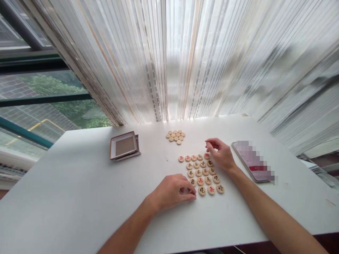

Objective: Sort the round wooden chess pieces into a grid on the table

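Note:
Rows of round wooden Chinese chess pieces [198, 173] lie face up on the white table, with black or red characters. At the near left end of these rows, my left hand [173, 192] is closed, thumb and fingertips together beside the black cannon piece [201, 191]. Whatever may be in that pinch is hidden. My right hand [220, 153] hovers by the far right corner, near a red piece [206, 156], its fingers curled together. I cannot make out anything between them. Farther back, a cluster of pieces [176, 135] shows blank faces.
An open shallow box [124, 146] with a brown rim stands at the left, over another box part. To the right lies a phone [251, 162], its screen partly blurred. Curtains [169, 70] hang along the table's back edge, beside a window [47, 95].

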`<state>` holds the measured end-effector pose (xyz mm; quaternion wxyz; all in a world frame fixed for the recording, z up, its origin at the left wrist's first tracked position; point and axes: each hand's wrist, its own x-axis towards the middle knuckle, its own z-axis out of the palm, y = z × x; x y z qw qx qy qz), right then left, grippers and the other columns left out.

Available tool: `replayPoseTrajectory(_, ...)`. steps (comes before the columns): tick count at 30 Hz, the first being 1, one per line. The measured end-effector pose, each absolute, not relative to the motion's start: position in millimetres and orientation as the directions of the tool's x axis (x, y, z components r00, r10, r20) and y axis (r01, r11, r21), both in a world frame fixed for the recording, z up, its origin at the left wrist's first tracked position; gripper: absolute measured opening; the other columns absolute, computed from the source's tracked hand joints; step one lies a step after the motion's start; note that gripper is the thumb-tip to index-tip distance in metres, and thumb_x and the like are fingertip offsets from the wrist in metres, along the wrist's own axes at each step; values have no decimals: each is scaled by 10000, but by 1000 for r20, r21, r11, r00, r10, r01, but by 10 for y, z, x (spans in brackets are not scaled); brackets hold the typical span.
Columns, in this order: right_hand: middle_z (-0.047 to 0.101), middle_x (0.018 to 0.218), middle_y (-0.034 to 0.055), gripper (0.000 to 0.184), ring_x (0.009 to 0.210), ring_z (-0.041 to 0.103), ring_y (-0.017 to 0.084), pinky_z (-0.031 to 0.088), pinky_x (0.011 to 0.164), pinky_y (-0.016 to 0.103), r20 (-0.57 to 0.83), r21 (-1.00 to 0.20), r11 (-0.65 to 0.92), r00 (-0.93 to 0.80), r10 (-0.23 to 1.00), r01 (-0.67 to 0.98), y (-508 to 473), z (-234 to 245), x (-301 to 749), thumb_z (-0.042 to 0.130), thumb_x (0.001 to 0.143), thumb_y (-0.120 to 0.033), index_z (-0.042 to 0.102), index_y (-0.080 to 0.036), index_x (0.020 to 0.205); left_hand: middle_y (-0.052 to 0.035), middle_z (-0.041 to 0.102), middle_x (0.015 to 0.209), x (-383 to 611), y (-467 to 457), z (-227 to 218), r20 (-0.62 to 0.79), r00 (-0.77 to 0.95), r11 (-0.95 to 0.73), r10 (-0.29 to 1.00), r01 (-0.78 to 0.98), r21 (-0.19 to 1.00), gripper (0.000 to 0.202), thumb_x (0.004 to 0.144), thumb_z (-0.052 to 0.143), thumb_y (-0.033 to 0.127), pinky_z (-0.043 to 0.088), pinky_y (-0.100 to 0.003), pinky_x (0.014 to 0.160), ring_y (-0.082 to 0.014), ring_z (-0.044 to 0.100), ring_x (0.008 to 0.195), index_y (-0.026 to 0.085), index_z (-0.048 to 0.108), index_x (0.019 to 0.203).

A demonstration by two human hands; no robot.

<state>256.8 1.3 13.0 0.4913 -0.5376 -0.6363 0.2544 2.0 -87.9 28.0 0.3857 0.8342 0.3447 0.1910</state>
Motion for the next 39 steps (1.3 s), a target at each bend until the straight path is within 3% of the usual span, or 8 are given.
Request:
replayPoseTrajectory(8, 690, 795, 25, 205, 660, 686, 170, 561, 608, 279, 356, -851, 296, 61, 933, 434, 6, 139, 2569, 594, 913, -386, 663, -208, 988, -12, 679, 950, 22, -890, 258, 73, 675, -496, 734, 461, 736, 145, 872, 691, 345, 479, -198, 673, -87, 591, 650, 237, 756, 944)
replayPoseTrajectory(14, 694, 800, 37, 237, 662, 683, 180, 566, 606, 295, 370, -842, 311, 50, 928, 441, 3, 138, 2562, 582, 913, -419, 664, -208, 986, -13, 680, 966, -17, -897, 344, 59, 710, -519, 701, 451, 726, 227, 785, 759, 325, 472, -193, 639, -96, 601, 661, 236, 740, 992)
replayPoseTrajectory(18, 692, 794, 36, 252, 657, 683, 180, 569, 598, 294, 366, -846, 305, 60, 929, 437, 5, 144, 2564, 584, 909, -437, 663, -209, 981, -3, 691, 940, -12, -908, 339, 72, 719, -544, 691, 452, 707, 171, 819, 702, 253, 472, -191, 668, -99, 618, 686, 245, 756, 981)
replayPoseTrajectory(28, 697, 804, 30, 252, 670, 683, 174, 567, 650, 304, 381, -840, 307, 82, 921, 448, 42, 107, 2601, 599, 905, -435, 668, -207, 988, -16, 711, 924, -2, -884, 254, 112, 728, -581, 676, 434, 688, 191, 878, 681, 317, 487, -203, 737, -122, 661, 766, 242, 757, 1038)
replayPoseTrajectory(39, 733, 927, 66, 330, 818, 688, 215, 572, 752, 354, 364, -816, 254, 121, 923, 519, 141, 57, 2689, 567, 904, -506, 691, -210, 981, -27, 712, 930, 0, -893, 232, 146, 707, -594, 692, 443, 671, 193, 885, 671, 340, 498, -215, 732, -130, 670, 760, 245, 763, 1025)
